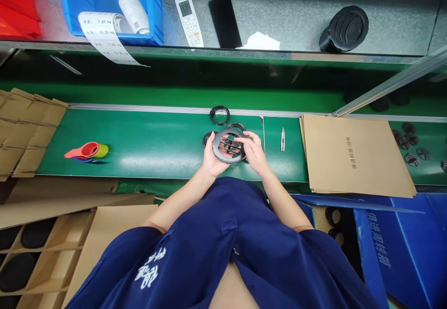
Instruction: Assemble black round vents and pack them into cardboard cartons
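A round black vent ring (pixel 217 145) with thin slats across its middle is held above the green work surface, close to my body. My left hand (pixel 213 159) wraps round its left and lower edge, some fingers showing through the opening. On the right side, my right hand (pixel 255 153) grips the rim, with fingertips at the slats. Behind the held part lie more black rings: one glossy ring (pixel 220 123) stands apart toward the back, while another ring (pixel 238 125) and a third ring (pixel 206 139) are partly hidden by the held one.
A utility knife (pixel 282 139) and flat cardboard sheets (pixel 356 155) lie to the right. A tape dispenser (pixel 90 150) sits left, near folded cardboard (pixel 26 132). The shelf above holds a blue bin (pixel 155 16), a remote (pixel 189 20), a phone (pixel 225 21) and a black cylinder (pixel 344 28).
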`<state>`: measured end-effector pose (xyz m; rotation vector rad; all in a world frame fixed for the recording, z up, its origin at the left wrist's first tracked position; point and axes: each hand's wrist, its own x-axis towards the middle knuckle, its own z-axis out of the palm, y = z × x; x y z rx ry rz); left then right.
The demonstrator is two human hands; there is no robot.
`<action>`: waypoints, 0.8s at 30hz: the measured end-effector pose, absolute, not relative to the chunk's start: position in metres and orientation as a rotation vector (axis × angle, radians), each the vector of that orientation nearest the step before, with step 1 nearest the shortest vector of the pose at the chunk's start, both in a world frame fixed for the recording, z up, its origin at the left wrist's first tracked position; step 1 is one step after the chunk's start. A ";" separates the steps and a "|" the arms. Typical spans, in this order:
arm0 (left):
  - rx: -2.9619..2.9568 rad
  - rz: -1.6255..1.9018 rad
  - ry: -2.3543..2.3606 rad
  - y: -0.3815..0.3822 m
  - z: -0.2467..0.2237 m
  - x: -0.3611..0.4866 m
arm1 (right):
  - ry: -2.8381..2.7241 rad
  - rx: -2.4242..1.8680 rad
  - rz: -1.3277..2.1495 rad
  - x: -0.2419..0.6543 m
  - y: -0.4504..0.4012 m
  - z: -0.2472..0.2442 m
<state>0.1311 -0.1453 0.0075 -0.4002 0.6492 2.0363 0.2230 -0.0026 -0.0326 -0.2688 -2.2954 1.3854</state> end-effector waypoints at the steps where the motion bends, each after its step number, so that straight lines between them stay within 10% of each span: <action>1: -0.400 2.035 0.647 -0.145 0.007 0.132 | -2.305 -0.266 1.382 0.224 -0.004 -0.035; 11: -0.632 1.863 0.843 -0.151 -0.028 0.134 | -2.828 0.170 0.928 0.235 -0.024 -0.070; 17: -0.553 1.574 0.917 -0.150 -0.061 0.140 | -3.002 -0.034 1.192 0.236 -0.025 -0.101; 24: -0.499 1.503 1.222 -0.164 -0.071 0.121 | -3.066 -0.699 0.576 0.227 0.026 -0.143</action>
